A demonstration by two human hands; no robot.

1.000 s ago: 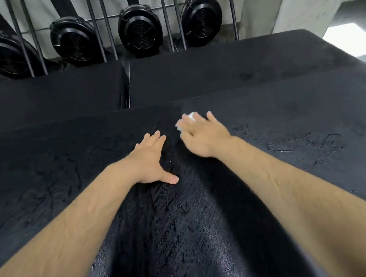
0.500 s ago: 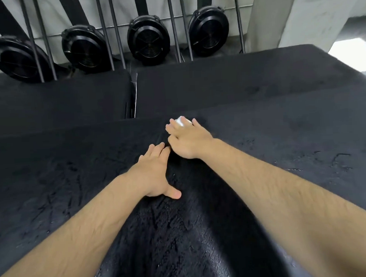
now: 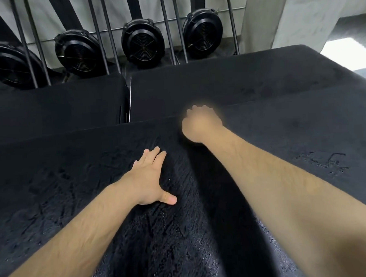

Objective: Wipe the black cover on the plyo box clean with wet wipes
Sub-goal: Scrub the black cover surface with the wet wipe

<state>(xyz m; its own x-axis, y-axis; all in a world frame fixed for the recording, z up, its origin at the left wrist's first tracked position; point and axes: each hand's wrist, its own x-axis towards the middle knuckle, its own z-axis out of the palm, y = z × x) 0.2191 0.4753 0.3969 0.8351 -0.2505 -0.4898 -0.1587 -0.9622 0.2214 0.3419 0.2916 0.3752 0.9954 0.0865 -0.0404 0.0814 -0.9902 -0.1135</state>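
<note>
Bracing and wiping, head-cam view. L hand (image 3: 150,180): released, fingers straight and together, thumb splayed, palm flat on the black cover (image 3: 72,156). We read it as a prop that takes body wt. while the other arm reaches. R hand (image 3: 201,124): motion-blurred at the cover's far edge (image 3: 113,128), fingers apparently curled under. No wipe shows, so we cannot tell whether the hand is grasping one or is merely clenched. We take the blur to mean a stroke is under way, and the long reach to mean the far strip is the zone being worked.

Cover: spans the lower view under both forearms, top face up toward us. Its long axis, as far as we can judge, runs L–R across the view, w/ the far edge rising slightly to the R. Both ends are cut off by the frame, so we hold this loosely. A glossy band (image 3: 172,240) btwn the forearms looks damp. Scuff marks (image 3: 329,162) well to the R look untreated, so we est. the job is partway.

Beyond: L pad (image 3: 55,100) and R pad (image 3: 227,78), both black, just behind the cover and split by a narrow gap (image 3: 127,103). Then upright metal bars (image 3: 106,36), four round fan housings (image 3: 143,43) and a pale pillar (image 3: 288,16).
</note>
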